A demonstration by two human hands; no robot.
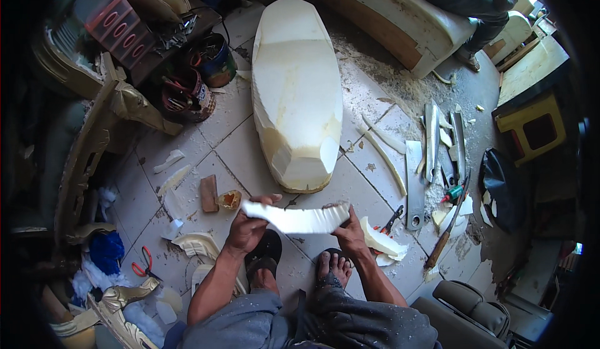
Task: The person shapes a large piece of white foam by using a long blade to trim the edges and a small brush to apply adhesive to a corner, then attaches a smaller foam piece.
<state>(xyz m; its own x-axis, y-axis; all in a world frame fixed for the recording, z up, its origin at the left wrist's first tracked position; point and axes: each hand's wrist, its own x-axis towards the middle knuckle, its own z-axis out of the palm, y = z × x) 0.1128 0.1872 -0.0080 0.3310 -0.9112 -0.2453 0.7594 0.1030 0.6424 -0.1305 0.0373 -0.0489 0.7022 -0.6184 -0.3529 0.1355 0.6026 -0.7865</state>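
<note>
A curved strip of white foam (297, 219) is held up level between my two hands, above my feet. My left hand (247, 229) grips its left end, and my right hand (351, 231) is closed around its right end. The strip's upper edge looks uneven and slightly ridged toward the right. Just beyond it, a long cream-white foam seat block (297, 99) lies on the tiled floor, with trimmed, angled faces at its near end. A reddish wooden block (209, 193) and a hollow yellowish piece (229, 199) sit near my left hand.
Foam offcuts (384, 241), metal blades (414, 183) and a wooden-handled knife (445, 233) lie on the right. Orange-handled scissors (145, 263) are at left, with tool buckets (187, 96) behind. Carved frames (87, 149) line the left. Another person (475, 5) sits at far right.
</note>
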